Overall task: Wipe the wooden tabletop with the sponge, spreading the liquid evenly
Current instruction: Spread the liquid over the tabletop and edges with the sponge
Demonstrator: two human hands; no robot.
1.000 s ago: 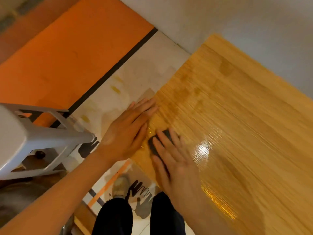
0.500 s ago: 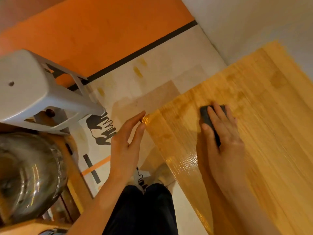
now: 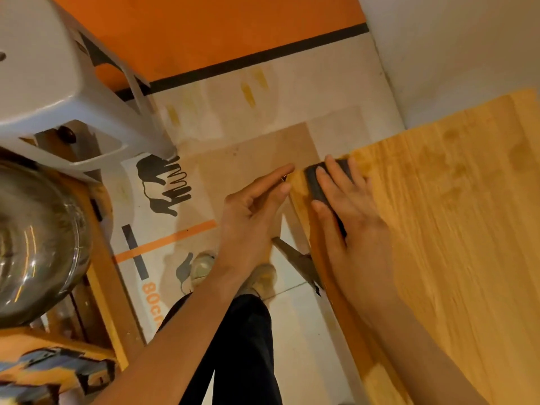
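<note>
The wooden tabletop (image 3: pixel 455 235) fills the right side, with darker wet patches near its far edge. A dark grey sponge (image 3: pixel 315 182) lies flat on the tabletop's near-left corner. My right hand (image 3: pixel 353 211) presses down on the sponge, fingers spread across its top, so most of the sponge is hidden. My left hand (image 3: pixel 254 217) hovers just left of the table's edge, fingers loosely extended toward the corner and holding nothing.
A grey plastic stool (image 3: pixel 58 83) stands at the upper left. A shiny metal bowl (image 3: pixel 35 244) rests on a wooden frame at the left. Below are my dark trousers (image 3: pixel 242 346), shoes and a printed floor sheet (image 3: pixel 163 182). A white wall (image 3: pixel 453 48) borders the table's far side.
My right hand has slid the sponge left, from further in on the tabletop to its corner at the edge. My left hand stays beside the edge. The view has shifted.
</note>
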